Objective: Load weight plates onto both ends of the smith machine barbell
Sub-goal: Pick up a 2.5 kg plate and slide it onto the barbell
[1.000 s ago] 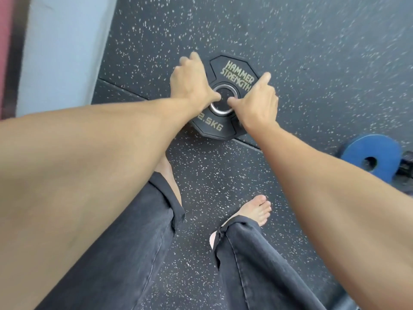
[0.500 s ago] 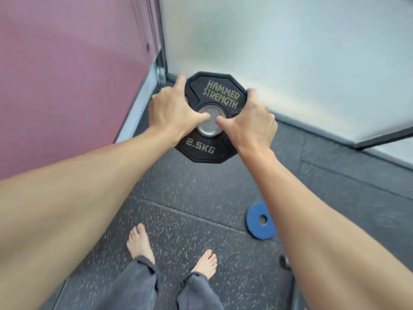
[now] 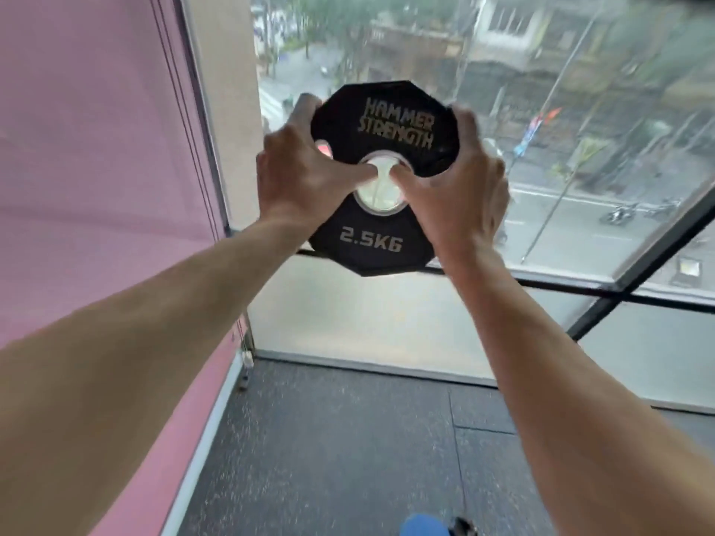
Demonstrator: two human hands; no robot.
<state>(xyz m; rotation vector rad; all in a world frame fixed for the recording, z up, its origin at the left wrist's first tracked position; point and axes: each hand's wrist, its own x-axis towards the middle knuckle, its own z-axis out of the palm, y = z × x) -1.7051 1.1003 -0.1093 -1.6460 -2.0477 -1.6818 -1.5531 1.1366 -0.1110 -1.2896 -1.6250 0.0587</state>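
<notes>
Up at chest height before the window point(image 3: 541, 129), one black weight plate point(image 3: 381, 222) marked 2.5KG hangs clear of the floor point(image 3: 348, 439), held between two hands with both arms stretched out. The left hand point(image 3: 305, 179) grips its left edge, fingers curled round the rim and thumb lying in toward the metal centre ring; the right hand point(image 3: 460, 191) clamps the right edge the same way, its thumb meeting the other at the hub. The smith machine's bar is nowhere in view, so the person likely has yet to turn and carry the plate to a sleeve — and that is where trouble could come. With the thumbs sitting over the bore, they could be nipped between ring and sleeve if not shifted before the plate slides on. A swing during the turn could knock the plate against the glass or the pink wall point(image 3: 96, 187) close by on the left. Underfoot at the bottom edge lies something blue point(image 3: 425, 527) — possibly a second plate, though too little shows to say — with a small dark piece just beside it, a tripping risk. Counted: one black plate, two hands, one blue object.
</notes>
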